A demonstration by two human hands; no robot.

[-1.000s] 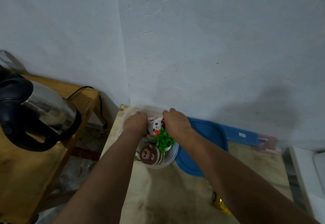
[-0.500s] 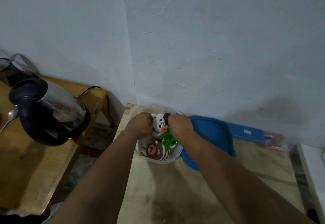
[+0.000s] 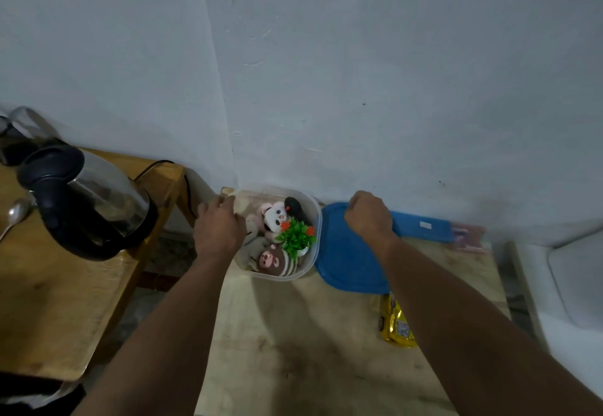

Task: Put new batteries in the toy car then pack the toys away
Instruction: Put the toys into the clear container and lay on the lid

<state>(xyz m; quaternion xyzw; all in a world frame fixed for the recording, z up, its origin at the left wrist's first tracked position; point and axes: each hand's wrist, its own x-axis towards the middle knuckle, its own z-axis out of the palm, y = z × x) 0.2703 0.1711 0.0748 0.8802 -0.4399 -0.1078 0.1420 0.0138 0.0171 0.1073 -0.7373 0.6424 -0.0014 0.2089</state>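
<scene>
My left hand (image 3: pixel 219 232) rests on the left rim of the clear tub (image 3: pixel 316 220), fingers loosely bent and holding nothing that I can see; I judge it is steadying the tub for closing. The plush toys (image 3: pixel 274 220) and the little green plant (image 3: pixel 296 236) sit packed inside, at three o'clock from that hand. My right hand (image 3: pixel 368 216) curls over the far edge of the blue lid (image 3: pixel 346 259), apparently gripping it for fitting. The yellow toy car (image 3: pixel 396 321) lies on the wooden table (image 3: pixel 293 350) at six o'clock from that hand, unpacked.
</scene>
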